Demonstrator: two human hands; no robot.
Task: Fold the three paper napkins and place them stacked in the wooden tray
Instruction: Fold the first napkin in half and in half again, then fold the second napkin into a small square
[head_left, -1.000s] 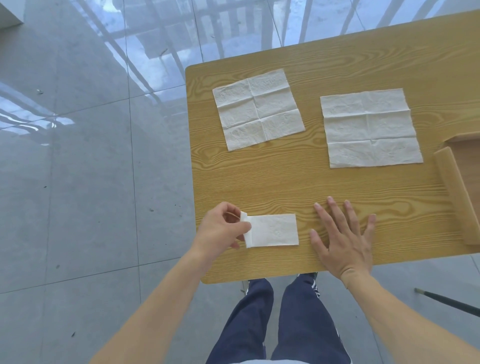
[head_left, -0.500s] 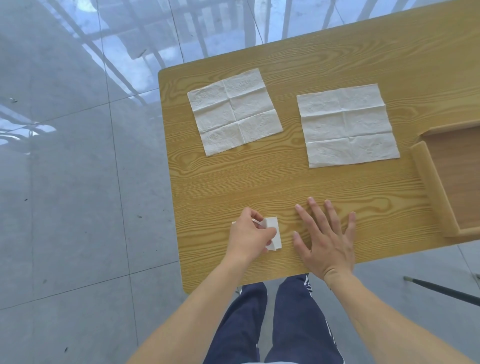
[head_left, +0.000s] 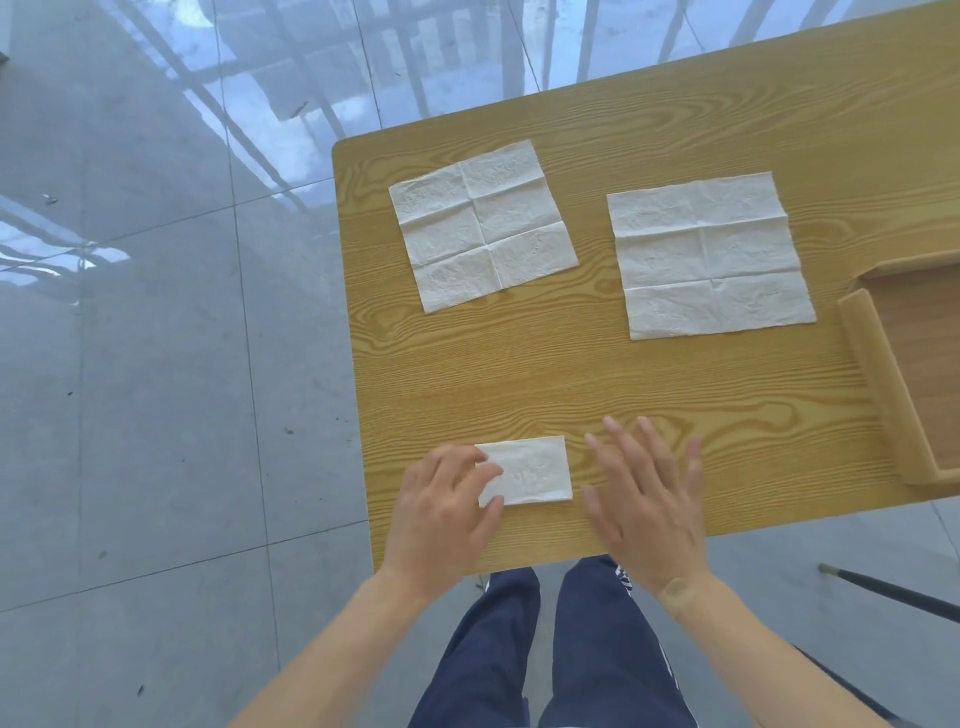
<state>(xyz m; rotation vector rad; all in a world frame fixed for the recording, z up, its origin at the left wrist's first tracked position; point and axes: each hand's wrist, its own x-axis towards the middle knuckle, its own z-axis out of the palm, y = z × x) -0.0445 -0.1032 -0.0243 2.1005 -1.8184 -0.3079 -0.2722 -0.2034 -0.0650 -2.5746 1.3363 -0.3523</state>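
A small folded white napkin lies near the table's front edge. My left hand has its thumb and fingertips on the napkin's left end, holding it against the wood. My right hand is spread flat just right of the napkin, not touching it. Two unfolded creased napkins lie farther back, one at the left and one at the right. At the right edge of the view is the wooden tray, partly cut off, with nothing visible inside.
The wooden table ends at its left edge just beyond the left napkin and at its front edge by my wrists. Grey tiled floor lies to the left. A dark rod lies on the floor at lower right.
My left hand has drawn back to the left, uncovering the folded napkin it was covering half a second ago. My right hand stays spread beside it.
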